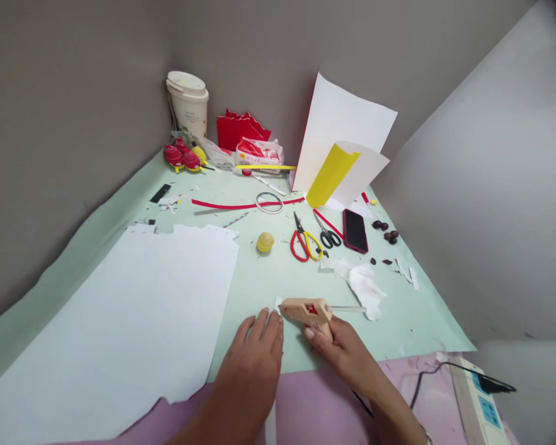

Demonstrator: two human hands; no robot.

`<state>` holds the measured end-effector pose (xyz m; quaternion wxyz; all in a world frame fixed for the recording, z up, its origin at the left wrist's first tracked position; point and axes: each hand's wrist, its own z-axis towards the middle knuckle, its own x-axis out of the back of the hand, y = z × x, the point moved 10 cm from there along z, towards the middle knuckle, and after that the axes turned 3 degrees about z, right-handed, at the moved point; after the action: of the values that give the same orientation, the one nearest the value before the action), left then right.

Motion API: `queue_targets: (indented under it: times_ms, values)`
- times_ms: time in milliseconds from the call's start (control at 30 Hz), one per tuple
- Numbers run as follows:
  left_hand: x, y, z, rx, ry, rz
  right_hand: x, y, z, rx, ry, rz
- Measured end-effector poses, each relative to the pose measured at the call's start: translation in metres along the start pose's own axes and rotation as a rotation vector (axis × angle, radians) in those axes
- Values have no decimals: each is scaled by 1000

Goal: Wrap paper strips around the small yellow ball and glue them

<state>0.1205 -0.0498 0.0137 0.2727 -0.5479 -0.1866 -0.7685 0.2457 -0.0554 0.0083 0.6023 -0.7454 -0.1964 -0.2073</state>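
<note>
My right hand [340, 346] is wrapped round the handle of a beige hot glue gun [301, 307], its nozzle pointing left. A clear glue stick [347, 308] sticks out of the gun's back. Just at the nozzle lies a small white paper piece [278, 303]. My left hand [258, 349] rests flat beside it, fingers stretched out, fingertips touching or very near that piece; the thumb is hidden. Beyond the hands stands a small yellow ball-like object [265, 242] with a tan top.
A large white sheet [167, 321] covers the left side. Further back are red-and-yellow scissors [304, 241], black scissors [328, 235], a phone [354, 230], crumpled tissue [366, 284], a ring [269, 203] and a lidded cup [188, 105]. A power strip [479, 395] with a black cord sits at right.
</note>
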Motion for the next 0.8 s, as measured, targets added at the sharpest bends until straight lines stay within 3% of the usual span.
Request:
queue_targets:
  times_ms: [233,433,633,800]
  values:
    - [-3,1,-1,2,-25,-5,3,8,2,-51,44,12]
    - [1,3,-1,-1,16,18,-2,2,1,-20,-22,39]
    - [4,4,-1,10,48,24,-1,10,3,-74,33,64]
    - [2,4,-1,0,29,23,-3,2,3,-32,-32,37]
